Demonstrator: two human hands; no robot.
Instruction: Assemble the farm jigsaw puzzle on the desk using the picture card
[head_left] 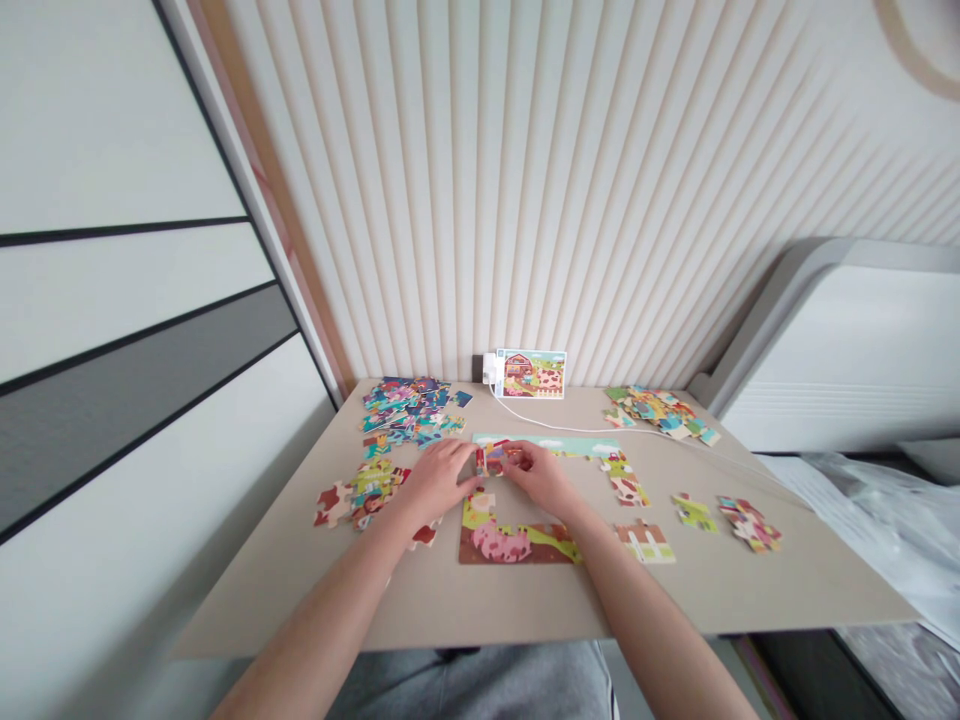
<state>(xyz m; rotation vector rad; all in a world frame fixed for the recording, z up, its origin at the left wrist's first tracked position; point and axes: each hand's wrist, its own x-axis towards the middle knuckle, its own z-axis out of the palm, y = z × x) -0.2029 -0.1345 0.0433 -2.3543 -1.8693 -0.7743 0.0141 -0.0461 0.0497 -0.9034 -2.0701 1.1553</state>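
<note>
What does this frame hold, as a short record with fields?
Left hand: left hand at the left side of the puzzle's red section
Right hand: right hand at that section's right; grip of both unclear
Puzzle: partly joined, table showing in its middle
Back left: blue pile
Nearer left: mixed pile
Back right: yellow pile
Right: green piece, small cluster
Back: farm picture upright, cable

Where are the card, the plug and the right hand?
Card [535,374]: head view, middle of its printed face.
Plug [490,367]: head view, its white body.
Right hand [541,478]: head view, back of the hand.
</note>
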